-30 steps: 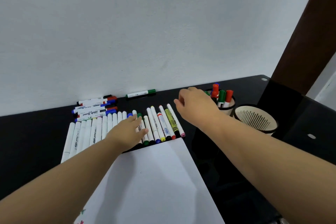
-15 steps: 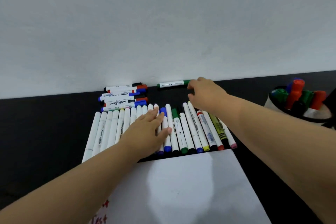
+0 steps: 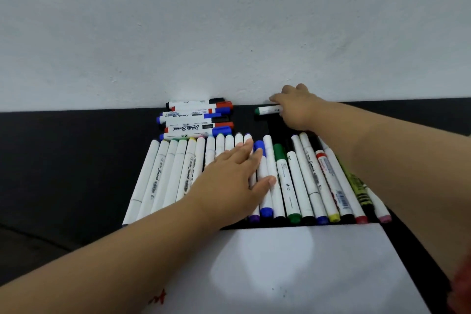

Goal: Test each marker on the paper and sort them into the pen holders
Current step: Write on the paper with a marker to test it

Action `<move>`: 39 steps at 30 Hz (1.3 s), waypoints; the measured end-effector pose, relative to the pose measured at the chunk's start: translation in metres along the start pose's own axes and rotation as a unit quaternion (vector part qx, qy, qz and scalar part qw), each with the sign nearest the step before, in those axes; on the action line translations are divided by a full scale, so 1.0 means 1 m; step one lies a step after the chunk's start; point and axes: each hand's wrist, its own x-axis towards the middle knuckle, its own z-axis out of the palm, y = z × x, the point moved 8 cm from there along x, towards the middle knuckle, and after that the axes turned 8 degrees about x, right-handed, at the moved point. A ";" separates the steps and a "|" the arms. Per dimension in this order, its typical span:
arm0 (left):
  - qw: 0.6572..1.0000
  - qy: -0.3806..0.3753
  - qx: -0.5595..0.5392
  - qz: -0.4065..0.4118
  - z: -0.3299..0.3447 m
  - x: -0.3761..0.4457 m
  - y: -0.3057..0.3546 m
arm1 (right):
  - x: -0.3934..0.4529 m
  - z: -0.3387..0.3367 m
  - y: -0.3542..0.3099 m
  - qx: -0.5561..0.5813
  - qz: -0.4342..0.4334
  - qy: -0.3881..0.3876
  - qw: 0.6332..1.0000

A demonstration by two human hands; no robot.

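Green-capped whiteboard marker beyond the marker row: my right hand fingers curl onto it (grip barely begun), left hand flat on the row; it could roll away.

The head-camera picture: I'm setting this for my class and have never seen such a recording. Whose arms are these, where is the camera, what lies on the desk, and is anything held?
There is no machine here. A person wears one wide-angle camera on the head, looking forward and down, so both arms are their own. The left hand rests flat, fingers straight, on a row of markers lying side by side on the black desk. The right hand reaches to the wall and closes its fingers on a single green-capped marker. Left of it lies a pile of whiteboard markers. White paper for testing lies nearest the camera. No pen holders show in this picture.
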 end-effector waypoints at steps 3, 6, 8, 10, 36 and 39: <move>1.000 -0.001 -0.002 0.001 -0.001 -0.002 0.001 | -0.002 0.002 -0.002 -0.030 -0.008 0.007 1.000; 1.000 -0.006 -0.001 -0.001 -0.001 -0.003 0.001 | -0.008 -0.001 -0.004 -0.034 -0.015 0.019 0.999; 1.000 -0.013 -0.001 -0.005 0.000 -0.002 0.001 | -0.015 -0.008 -0.006 -0.028 -0.026 0.048 0.998; 1.000 -0.023 0.004 -0.009 0.000 -0.002 0.001 | -0.025 -0.017 -0.011 -0.014 -0.035 0.084 0.996; 0.897 -0.069 -0.395 -0.183 -0.048 -0.207 0.049 | -0.312 -0.045 -0.120 0.618 0.167 0.159 0.752; 0.887 -0.074 -0.406 -0.209 -0.044 -0.229 0.045 | -0.328 -0.029 -0.130 0.649 0.196 0.136 0.722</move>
